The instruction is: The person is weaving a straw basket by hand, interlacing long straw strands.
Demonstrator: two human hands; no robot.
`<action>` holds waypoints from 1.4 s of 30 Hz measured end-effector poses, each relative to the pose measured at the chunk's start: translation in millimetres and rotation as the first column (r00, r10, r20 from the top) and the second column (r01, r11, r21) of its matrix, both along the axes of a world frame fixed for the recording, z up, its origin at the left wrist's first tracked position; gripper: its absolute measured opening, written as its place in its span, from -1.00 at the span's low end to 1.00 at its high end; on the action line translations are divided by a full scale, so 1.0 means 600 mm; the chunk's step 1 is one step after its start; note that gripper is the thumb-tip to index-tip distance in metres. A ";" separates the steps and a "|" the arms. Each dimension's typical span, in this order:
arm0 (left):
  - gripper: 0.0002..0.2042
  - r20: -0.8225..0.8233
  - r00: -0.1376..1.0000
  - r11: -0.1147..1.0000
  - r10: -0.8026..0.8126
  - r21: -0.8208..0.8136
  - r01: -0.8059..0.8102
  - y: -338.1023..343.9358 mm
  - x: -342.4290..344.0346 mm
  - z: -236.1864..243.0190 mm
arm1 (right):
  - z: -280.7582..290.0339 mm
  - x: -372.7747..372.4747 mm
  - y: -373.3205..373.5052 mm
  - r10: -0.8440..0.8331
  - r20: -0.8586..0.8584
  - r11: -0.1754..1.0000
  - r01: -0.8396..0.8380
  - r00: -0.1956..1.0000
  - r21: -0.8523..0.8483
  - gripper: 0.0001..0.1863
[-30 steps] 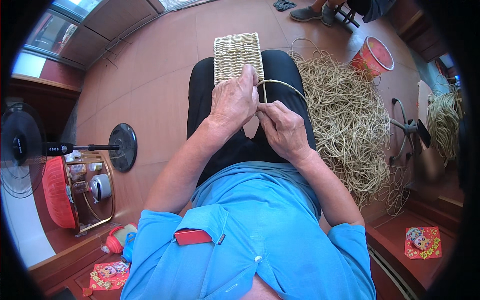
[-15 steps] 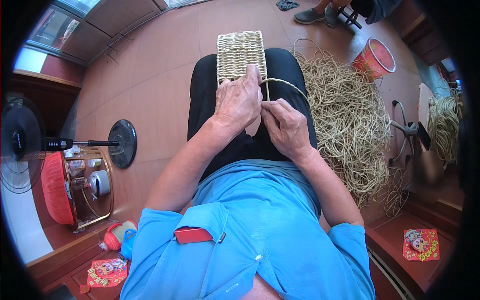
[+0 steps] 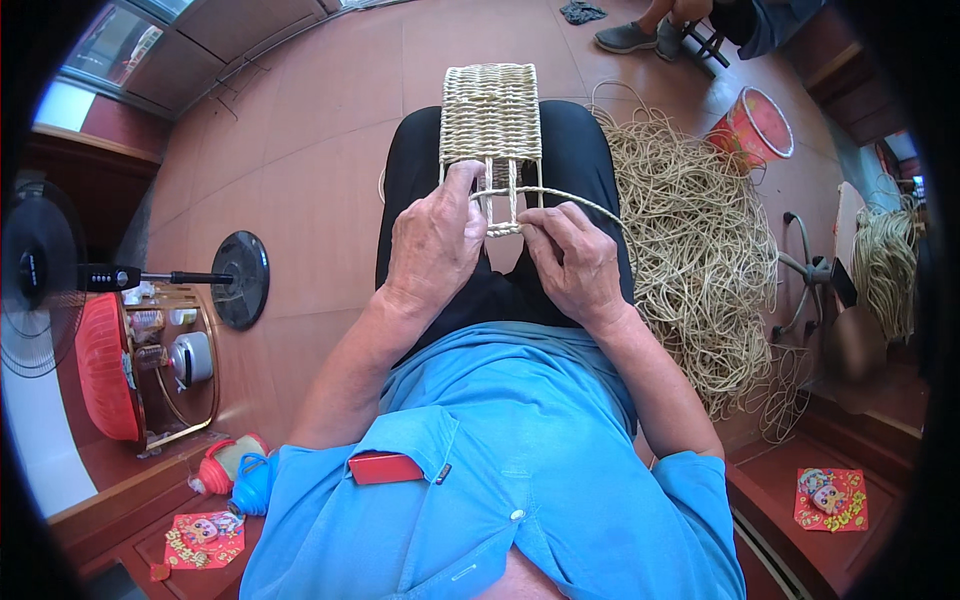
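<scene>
The woven piece (image 3: 490, 110) lies over your lap, between the knees of your black trousers (image 3: 409, 150). Its far part is closely woven; its near part shows bare uprights, ending in a crossbar (image 3: 504, 230) nearest you. Your left hand (image 3: 437, 238) is at the left side of this bare part, fingers narrow, with the cord (image 3: 575, 199) meeting them; the exact grip is hidden, so whether they clasp it cannot be told. Your right hand (image 3: 576, 255) has thumb and forefinger brought together on the near right corner of the woven piece. The cord passes across the uprights, above your right hand, and over your right knee towards the pile (image 3: 690, 260) of like cord on the floor. A red bucket (image 3: 738, 135) stands beyond the pile. Farther off, at upper right, are another person's shoes (image 3: 626, 38). A fan (image 3: 40, 265) stands at your left.
</scene>
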State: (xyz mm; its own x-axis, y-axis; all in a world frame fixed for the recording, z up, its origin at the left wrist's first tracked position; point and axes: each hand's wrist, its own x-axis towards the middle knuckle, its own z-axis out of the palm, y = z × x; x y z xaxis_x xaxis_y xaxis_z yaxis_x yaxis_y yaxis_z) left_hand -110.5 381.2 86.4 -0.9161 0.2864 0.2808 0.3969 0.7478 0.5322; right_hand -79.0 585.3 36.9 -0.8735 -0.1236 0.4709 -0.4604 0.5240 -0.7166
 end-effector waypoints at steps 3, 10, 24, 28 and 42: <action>-0.60 0.094 0.995 0.999 0.044 -0.016 -0.042 -0.012 0.001 0.003 | 0.019 0.002 -0.006 -0.043 -0.034 0.996 0.045 0.999 0.076 -0.81; -0.76 0.097 0.991 0.994 0.097 0.034 -0.100 -0.066 -0.018 -0.007 | 0.023 -0.015 -0.035 0.070 -0.276 0.944 0.025 0.959 0.328 -0.65; -0.78 0.509 0.832 0.734 -0.223 0.649 -0.200 -0.064 -0.174 -0.003 | 0.034 -0.006 -0.050 0.104 -0.136 0.872 -0.024 0.985 0.490 -0.61; -0.79 0.459 0.877 0.845 -0.141 0.517 -0.135 -0.047 -0.150 0.002 | 0.037 -0.006 -0.053 0.082 -0.078 0.890 -0.038 0.994 0.454 -0.68; -0.33 0.281 0.955 0.989 -0.100 0.132 0.065 -0.037 -0.070 -0.017 | 0.038 -0.004 -0.055 0.053 -0.005 0.917 -0.047 0.999 0.397 -0.78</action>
